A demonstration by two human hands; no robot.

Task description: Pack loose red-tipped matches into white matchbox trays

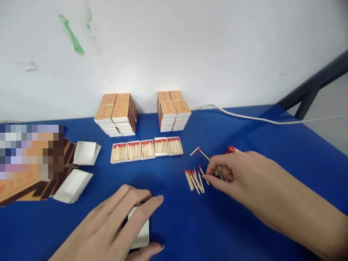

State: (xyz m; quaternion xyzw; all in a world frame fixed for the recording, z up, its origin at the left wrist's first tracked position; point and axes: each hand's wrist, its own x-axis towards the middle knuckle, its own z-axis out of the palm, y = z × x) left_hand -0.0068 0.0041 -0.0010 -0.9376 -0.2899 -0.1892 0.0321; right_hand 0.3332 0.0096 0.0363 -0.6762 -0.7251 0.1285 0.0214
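Observation:
My left hand (119, 223) is curled over a white matchbox tray (143, 232) at the bottom of the view, fingers at its far edge and thumb by its near corner. Part of the tray is hidden under the fingers. Thumb and forefinger of my right hand (231, 172) pinch a match (201, 170) with a red head. Left of that match lies a small group of loose matches (193, 181) on the blue table. More matches (231, 148) lie in a heap, mostly covered by my right hand. Two stray matches (194, 151) rest just beyond.
A row of matchbox trays filled with matches (147, 149) stands mid-table. Behind it are two stacks of orange matchboxes (119, 112) (174, 108). At left are white trays (73, 185) and orange sleeves (40, 190), partly blurred. A white cable (244, 116) runs along the wall.

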